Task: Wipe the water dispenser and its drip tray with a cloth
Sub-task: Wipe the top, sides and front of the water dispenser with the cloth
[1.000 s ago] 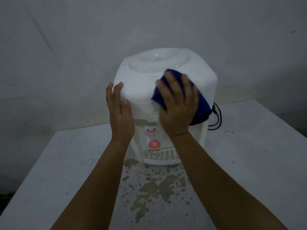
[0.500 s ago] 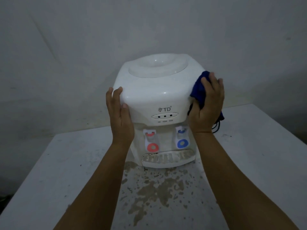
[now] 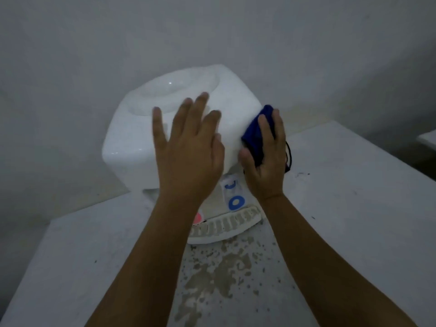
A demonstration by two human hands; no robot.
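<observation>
Left hand flat on dispenser; right hand presses cloth

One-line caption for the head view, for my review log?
Left hand flat on the white water dispenser, right hand pressing a blue cloth to its side.
</observation>
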